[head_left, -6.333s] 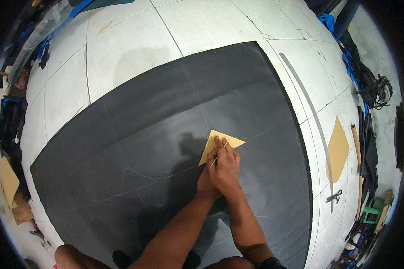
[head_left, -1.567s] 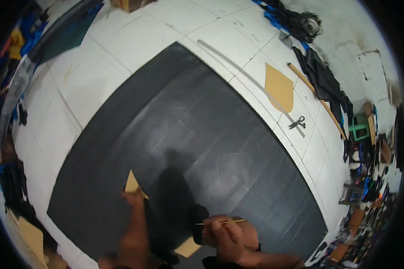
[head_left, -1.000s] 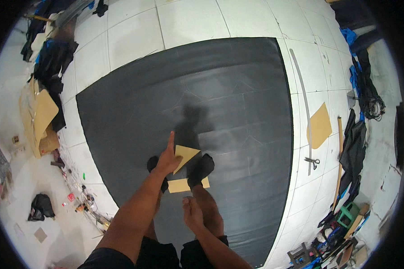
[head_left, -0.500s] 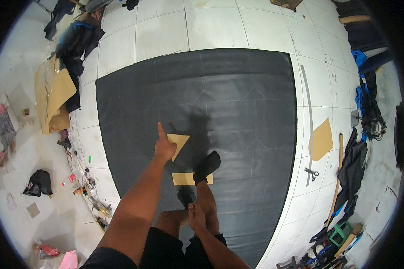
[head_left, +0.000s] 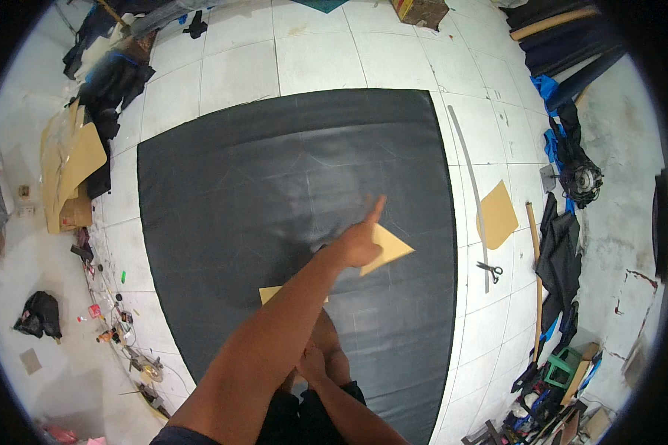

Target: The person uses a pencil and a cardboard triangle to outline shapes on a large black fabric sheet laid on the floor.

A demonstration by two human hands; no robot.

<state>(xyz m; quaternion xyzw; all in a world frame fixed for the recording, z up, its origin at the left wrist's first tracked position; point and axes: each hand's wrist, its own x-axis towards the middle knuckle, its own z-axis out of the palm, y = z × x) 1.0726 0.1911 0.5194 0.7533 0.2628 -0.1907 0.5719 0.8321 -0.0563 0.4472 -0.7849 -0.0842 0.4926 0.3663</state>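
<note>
A large black sheet (head_left: 223, 200), marked with thin pale lines, lies spread below me. Out over its right part reaches my left hand (head_left: 358, 243), its index finger stretched forward and the others closed on a tan triangular card piece (head_left: 390, 250). Whether the card touches the sheet I cannot tell. Under my left forearm lies a tan rectangular card piece (head_left: 270, 295), its middle covered by the arm. My right hand (head_left: 312, 363) is against my bent leg, partly behind the left forearm; its fingers are not clear.
Right of the sheet, on white tiles, lie a long grey ruler (head_left: 469, 174), a tan card piece (head_left: 499, 215), black-handled scissors (head_left: 493, 272) and a wooden stick (head_left: 534, 274). Dark cloth (head_left: 560, 252) and a green stool (head_left: 562, 368) line the right wall. Tan card sheets (head_left: 70, 163) and small clutter edge the left.
My left hand has moved to the right across the sheet with the triangular card piece. My view has shifted somewhat, and my left forearm now covers part of the rectangular piece.
</note>
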